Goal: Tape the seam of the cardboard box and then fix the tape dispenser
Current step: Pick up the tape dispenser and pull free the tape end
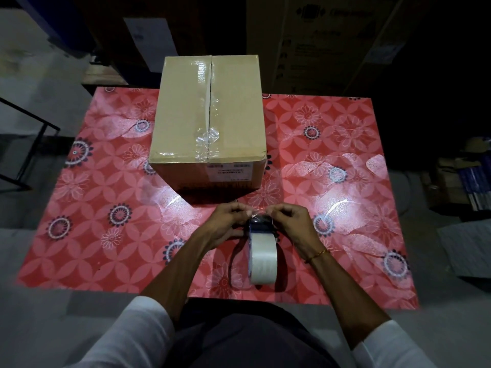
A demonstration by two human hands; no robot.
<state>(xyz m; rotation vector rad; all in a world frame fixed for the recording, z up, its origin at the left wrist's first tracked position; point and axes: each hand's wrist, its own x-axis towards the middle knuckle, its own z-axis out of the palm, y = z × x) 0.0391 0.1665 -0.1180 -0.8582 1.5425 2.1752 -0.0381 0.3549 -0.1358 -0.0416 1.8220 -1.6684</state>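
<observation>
Counter: red floral sheet covers the top; near edge runs just in front of the person's lap, far edge passes behind the box. Wide bare room left and right of the work.

Cardboard box: sits at centre-far part of the counter, flaps closed, long axis running away from the person. Its far end overhangs or reaches the counter's far edge; cannot tell which. White label on the near face.

Seam: runs along the box's long axis, near to far, slightly right of centre. Clear tape lies over it, wrinkled and bunched at the near end, folding over the near top edge.

Tape dispenser: on the counter between box and near edge, clear of the box. Roll faces the person, dark head end points toward the box; long axis near to far, parallel with the seam.

Left hand: at the dispenser's head, left side, fingers curled and pinched on the loose clear tape end.

Right hand: opposite, right side of the head, fingertips pinched on the same strip; thin bracelet at the wrist.

Tape end: clear strip held between the two hands above the dispenser head, hard to make out.
</observation>
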